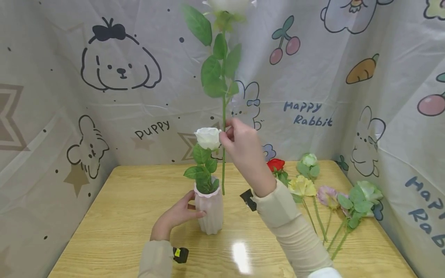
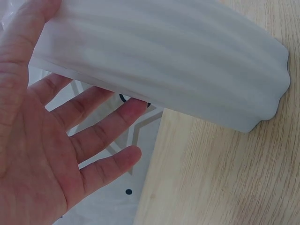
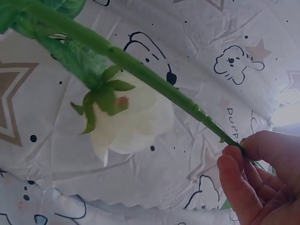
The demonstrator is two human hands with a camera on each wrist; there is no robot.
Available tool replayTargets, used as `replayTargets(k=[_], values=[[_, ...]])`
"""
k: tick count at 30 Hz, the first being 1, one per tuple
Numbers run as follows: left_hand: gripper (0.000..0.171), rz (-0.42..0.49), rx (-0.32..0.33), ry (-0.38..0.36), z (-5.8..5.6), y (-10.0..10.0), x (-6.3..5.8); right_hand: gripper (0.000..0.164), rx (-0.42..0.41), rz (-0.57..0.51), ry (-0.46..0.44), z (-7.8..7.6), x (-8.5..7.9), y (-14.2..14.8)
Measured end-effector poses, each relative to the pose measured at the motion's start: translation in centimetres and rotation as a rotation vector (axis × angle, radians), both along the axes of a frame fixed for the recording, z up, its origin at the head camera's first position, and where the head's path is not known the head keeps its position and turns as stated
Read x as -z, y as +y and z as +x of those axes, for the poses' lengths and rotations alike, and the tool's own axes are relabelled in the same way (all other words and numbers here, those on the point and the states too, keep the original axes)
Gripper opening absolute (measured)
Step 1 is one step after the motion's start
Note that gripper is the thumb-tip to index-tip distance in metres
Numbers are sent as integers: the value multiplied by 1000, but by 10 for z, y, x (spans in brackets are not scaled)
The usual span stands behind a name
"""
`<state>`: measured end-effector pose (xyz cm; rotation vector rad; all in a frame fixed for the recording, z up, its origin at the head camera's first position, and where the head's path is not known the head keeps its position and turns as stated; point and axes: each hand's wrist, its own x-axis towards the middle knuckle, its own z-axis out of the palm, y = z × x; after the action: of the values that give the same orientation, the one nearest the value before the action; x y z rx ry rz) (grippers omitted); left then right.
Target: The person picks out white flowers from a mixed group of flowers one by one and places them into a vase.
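Note:
A whitish fluted vase [image 1: 210, 214] stands upright on the table, holding one white rose [image 1: 208, 138]. My left hand [image 1: 179, 214] holds the vase from its left side, thumb in front; in the left wrist view its fingers [image 2: 101, 136] reach behind the vase wall. Higher up, my right hand [image 1: 245, 152] pinches the green stem [image 1: 223, 112] of a second, long white rose between thumb and fingertips. That rose is upright, its bloom [image 1: 229, 5] cut off by the top of the head view. The stem's lower end hangs beside the vase's right rim, outside the opening.
At the table's right lie a red flower [image 1: 276, 165], a yellow flower [image 1: 303, 186], a purple flower [image 1: 326, 196] and pale green flowers [image 1: 369, 191] with long stems. A printed cloth [image 1: 139, 116] hangs behind the wooden table [image 1: 139, 200]. Both wrists carry black devices.

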<state>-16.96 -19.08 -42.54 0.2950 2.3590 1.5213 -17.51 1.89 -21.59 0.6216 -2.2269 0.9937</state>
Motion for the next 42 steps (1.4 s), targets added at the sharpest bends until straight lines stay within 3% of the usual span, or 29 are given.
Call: replayTargets(k=[6,11,15,19,25,31,37,42], values=[[83,4,12,2,-1,1,1,10,-37,-3,51,2,-6,-12],[79,43,44,7,-3,4,4,7,-67,16,89,1,4,-20],[79,61,60,13,-3,5,5,8,-89,43,140,-1,24,-24],[77,48,58,15,-1,4,5,7,-101,75,137,0,52,-24],[77,27,39,14,2,2,2,9,-42,178,114,4,93,-20],[75,-2,19,23,6,-3,1,5,32,270,-25,7,113,-19],[73,-13,9,28,17,-3,-18,13,21,344,-82,9,120,-17],[73,-49,-19,23,25,-1,-34,17,21,307,-98,9,124,-7]])
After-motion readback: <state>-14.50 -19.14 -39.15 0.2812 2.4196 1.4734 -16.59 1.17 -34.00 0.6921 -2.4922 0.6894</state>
